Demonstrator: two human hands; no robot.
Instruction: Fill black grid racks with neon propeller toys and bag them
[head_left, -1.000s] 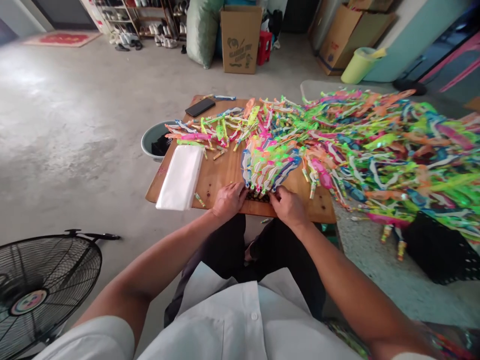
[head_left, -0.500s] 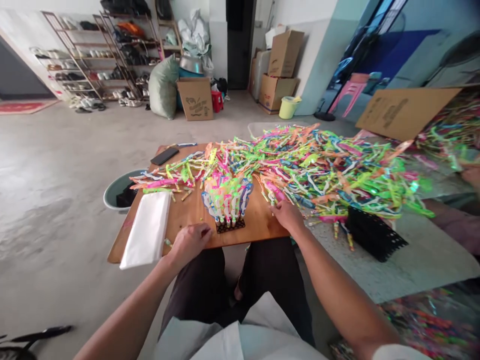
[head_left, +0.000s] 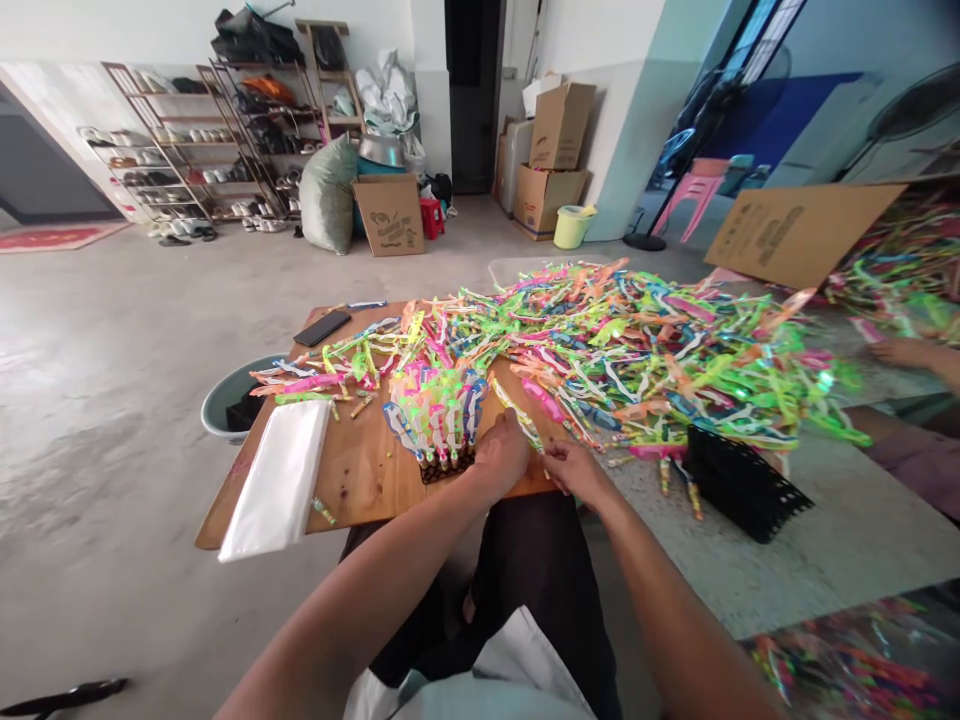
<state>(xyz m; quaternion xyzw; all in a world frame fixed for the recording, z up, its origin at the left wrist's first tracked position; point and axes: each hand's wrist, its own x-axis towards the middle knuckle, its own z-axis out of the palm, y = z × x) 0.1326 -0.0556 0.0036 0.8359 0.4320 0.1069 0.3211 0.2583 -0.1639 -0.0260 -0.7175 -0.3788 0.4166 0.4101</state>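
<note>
A slim yellow-and-white plastic stick toy [head_left: 527, 428] slants between my hands, above the right part of the wooden board. Its lower end is pinched in the fingertips of my right hand [head_left: 579, 472]. My left hand [head_left: 504, 452] is curled closed against the stick's middle; its fingertips are partly hidden. Just left of that hand stands a bunch of similar colourful plastic toys [head_left: 439, 410], upright in a black perforated rack [head_left: 435, 472]. Beyond my hands spreads a large heap of the same toys [head_left: 622, 340].
On the wooden board [head_left: 360, 470] lie a stack of white plastic sheets [head_left: 277, 480] and a phone [head_left: 322, 328]. A green basin [head_left: 217, 400] stands to the left. Another black rack [head_left: 742, 485] is at right, near another person's hand [head_left: 904, 352]. Cardboard boxes [head_left: 551, 195] stand behind.
My left hand has moved right, from beside the rack across its front to the right hand. A yellow-and-white stick toy now shows between both hands. The view has tilted slightly upward.
</note>
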